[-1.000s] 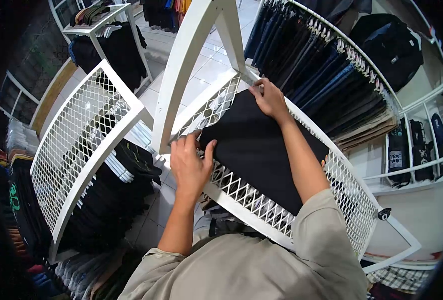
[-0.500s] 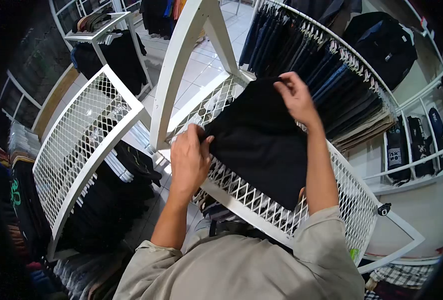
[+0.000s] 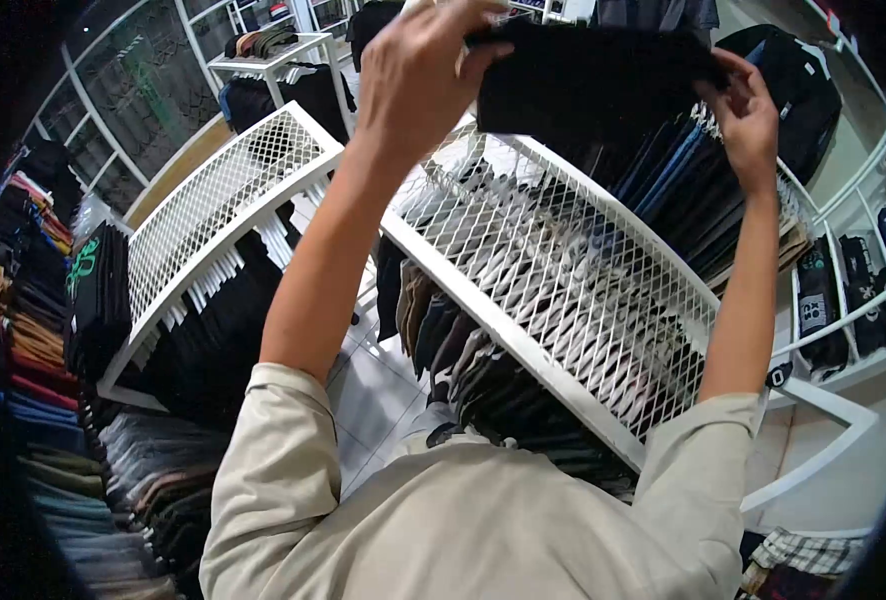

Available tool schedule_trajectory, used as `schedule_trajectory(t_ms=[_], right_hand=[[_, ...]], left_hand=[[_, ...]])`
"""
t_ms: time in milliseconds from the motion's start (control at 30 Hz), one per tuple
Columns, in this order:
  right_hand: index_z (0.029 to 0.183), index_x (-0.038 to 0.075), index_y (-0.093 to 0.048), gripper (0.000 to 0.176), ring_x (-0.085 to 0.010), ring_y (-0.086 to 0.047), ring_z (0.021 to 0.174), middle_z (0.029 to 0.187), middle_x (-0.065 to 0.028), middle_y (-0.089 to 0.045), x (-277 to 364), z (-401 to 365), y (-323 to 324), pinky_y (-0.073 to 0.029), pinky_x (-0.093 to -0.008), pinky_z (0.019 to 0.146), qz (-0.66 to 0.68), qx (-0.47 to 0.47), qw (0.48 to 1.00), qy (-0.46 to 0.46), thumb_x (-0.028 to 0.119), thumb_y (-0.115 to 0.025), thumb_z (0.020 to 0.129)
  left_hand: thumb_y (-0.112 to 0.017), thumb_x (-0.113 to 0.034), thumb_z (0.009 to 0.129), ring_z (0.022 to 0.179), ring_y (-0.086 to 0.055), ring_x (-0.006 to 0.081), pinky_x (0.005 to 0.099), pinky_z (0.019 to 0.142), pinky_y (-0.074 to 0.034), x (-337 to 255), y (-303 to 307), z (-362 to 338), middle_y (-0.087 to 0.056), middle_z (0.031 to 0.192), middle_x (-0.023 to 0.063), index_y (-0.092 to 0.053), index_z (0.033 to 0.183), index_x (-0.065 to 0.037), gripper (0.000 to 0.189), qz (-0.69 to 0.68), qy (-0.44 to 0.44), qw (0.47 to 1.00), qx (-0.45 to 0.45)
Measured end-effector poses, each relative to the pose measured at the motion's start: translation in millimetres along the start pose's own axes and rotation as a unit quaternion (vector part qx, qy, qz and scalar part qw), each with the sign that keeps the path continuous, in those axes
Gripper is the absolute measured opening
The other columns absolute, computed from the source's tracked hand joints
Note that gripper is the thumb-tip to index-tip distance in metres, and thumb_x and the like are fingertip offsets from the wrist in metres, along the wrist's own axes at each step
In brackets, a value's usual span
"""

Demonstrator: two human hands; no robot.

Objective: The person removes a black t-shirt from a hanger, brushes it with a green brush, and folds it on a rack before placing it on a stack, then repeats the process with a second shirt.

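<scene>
A black cloth garment (image 3: 588, 85) is stretched between my two hands, raised above a white mesh rack top (image 3: 553, 270). My left hand (image 3: 425, 75) pinches its upper left corner, with the thumb and fingers closed on the fabric. At the upper right corner, my right hand (image 3: 743, 120) grips the cloth between thumb and fingers. Garments on hangers show through the mesh below, and the black cloth does not touch the mesh.
A second white mesh rack (image 3: 228, 200) stands at the left, with dark clothes under it. Hanging trousers (image 3: 663, 180) line the right rear. Folded or hanging clothes (image 3: 43, 370) fill the far left. A plaid garment (image 3: 813, 550) lies at the lower right.
Both hands have lifted the black garment off the mesh, up and away from me, with its corners held. More of the mesh top now shows. The view has shifted too.
</scene>
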State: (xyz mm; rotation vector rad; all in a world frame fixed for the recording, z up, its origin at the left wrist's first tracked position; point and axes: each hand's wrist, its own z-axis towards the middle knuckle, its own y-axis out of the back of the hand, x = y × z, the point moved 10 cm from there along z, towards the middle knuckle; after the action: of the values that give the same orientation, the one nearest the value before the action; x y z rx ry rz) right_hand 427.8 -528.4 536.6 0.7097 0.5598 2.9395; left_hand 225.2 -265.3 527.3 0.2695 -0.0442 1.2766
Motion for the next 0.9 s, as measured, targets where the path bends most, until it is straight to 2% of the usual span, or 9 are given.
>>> schedule_trajectory(t_ms=[67, 133, 267, 333, 500, 600, 667, 767, 900], right_hand=[[0.111, 0.007, -0.068, 0.036, -0.0148, -0.066, 0.090, 0.103, -0.0047, -0.072, -12.9, -52.7, 5.2, -0.053, -0.0306, 0.084, -0.090, 0.058, 0.993, -0.045, -0.002, -0.076, 0.077], [0.102, 0.005, -0.070, 0.037, -0.0187, -0.067, 0.090, 0.098, -0.0081, -0.071, -1.6, -110.2, -21.6, -0.053, -0.0331, 0.085, -0.118, 0.189, 0.970, -0.099, -0.005, -0.072, 0.067], [0.097, 0.004, -0.071, 0.032, -0.0270, -0.069, 0.093, 0.097, -0.0134, -0.070, -48.8, -250.2, -82.0, -0.055, -0.0367, 0.088, -0.109, 0.421, 0.894, -0.109, -0.002, -0.069, 0.066], [0.097, 0.004, -0.073, 0.030, -0.0281, -0.070, 0.094, 0.098, -0.0140, -0.072, -46.2, -288.3, -90.5, -0.055, -0.0376, 0.089, -0.132, 0.515, 0.831, -0.164, 0.001, -0.068, 0.068], [0.100, 0.003, -0.075, 0.025, -0.0277, -0.073, 0.093, 0.100, -0.0144, -0.076, -58.2, -263.7, -74.8, -0.057, -0.0379, 0.086, -0.081, 0.426, 0.863, -0.258, 0.016, -0.068, 0.079], [0.111, 0.005, -0.072, 0.038, -0.0308, -0.071, 0.100, 0.108, -0.0160, -0.074, -93.6, -270.3, -85.8, -0.055, -0.0406, 0.090, -0.144, 0.319, 0.886, -0.305, 0.036, -0.070, 0.089], [0.107, 0.004, -0.073, 0.043, -0.0317, -0.070, 0.097, 0.103, -0.0164, -0.074, -106.7, -279.3, -93.3, -0.054, -0.0409, 0.087, -0.229, 0.283, 0.873, -0.325, 0.043, -0.069, 0.090], [0.108, 0.006, -0.074, 0.048, -0.0347, -0.070, 0.101, 0.105, -0.0175, -0.073, -124.0, -291.2, -95.2, -0.054, -0.0424, 0.089, -0.284, 0.226, 0.849, -0.384, 0.050, -0.069, 0.088], [0.103, 0.009, -0.075, 0.041, -0.0353, -0.070, 0.104, 0.107, -0.0175, -0.074, -125.2, -298.5, -92.9, -0.054, -0.0437, 0.091, -0.285, 0.177, 0.847, -0.413, 0.046, -0.073, 0.085]], left_hand=[[-0.082, -0.013, 0.079, 0.084, -0.072, 0.0183, 0.0350, 0.071, -0.058, -32.5, 5.1, -37.8, -0.077, 0.097, 0.0065, -0.071, 0.102, -0.010, 0.025, -0.008, 0.006, 0.998, 0.062], [-0.079, -0.005, 0.073, 0.088, -0.069, 0.0255, 0.0385, 0.076, -0.055, -76.2, 13.9, -82.0, -0.072, 0.093, 0.0074, -0.069, 0.105, -0.012, 0.034, -0.019, 0.064, 0.987, 0.147], [-0.079, -0.010, 0.069, 0.101, -0.060, 0.0262, 0.0422, 0.096, -0.046, -142.5, -8.6, -224.2, -0.064, 0.091, 0.0064, -0.072, 0.102, -0.010, 0.034, -0.076, 0.113, 0.917, 0.374], [-0.083, -0.016, 0.066, 0.099, -0.062, 0.0286, 0.0437, 0.096, -0.045, -168.3, -0.5, -252.0, -0.067, 0.100, 0.0080, -0.073, 0.104, -0.010, 0.039, -0.113, 0.135, 0.899, 0.401], [-0.082, -0.020, 0.078, 0.089, -0.066, 0.0290, 0.0396, 0.085, -0.049, -124.1, 41.2, -252.5, -0.072, 0.089, 0.0119, -0.074, 0.097, -0.003, 0.027, -0.150, 0.384, 0.892, 0.185], [-0.071, -0.034, 0.093, 0.089, -0.069, 0.0261, 0.0386, 0.082, -0.052, -92.9, 18.9, -310.4, -0.073, 0.090, 0.0147, -0.069, 0.111, 0.000, 0.039, -0.184, 0.635, 0.732, 0.160], [-0.070, -0.041, 0.094, 0.085, -0.069, 0.0224, 0.0364, 0.079, -0.053, -87.0, 0.5, -341.2, -0.072, 0.090, 0.0140, -0.063, 0.123, 0.001, 0.051, -0.158, 0.638, 0.729, 0.194], [-0.079, -0.043, 0.086, 0.078, -0.062, 0.0139, 0.0305, 0.072, -0.051, -105.7, -27.4, -361.9, -0.065, 0.088, 0.0073, -0.057, 0.129, 0.004, 0.067, -0.245, 0.694, 0.645, 0.206], [-0.082, -0.032, 0.084, 0.078, -0.063, 0.0122, 0.0283, 0.067, -0.051, -115.5, -32.3, -362.3, -0.065, 0.090, 0.0074, -0.052, 0.128, 0.006, 0.065, -0.243, 0.725, 0.622, 0.170]])
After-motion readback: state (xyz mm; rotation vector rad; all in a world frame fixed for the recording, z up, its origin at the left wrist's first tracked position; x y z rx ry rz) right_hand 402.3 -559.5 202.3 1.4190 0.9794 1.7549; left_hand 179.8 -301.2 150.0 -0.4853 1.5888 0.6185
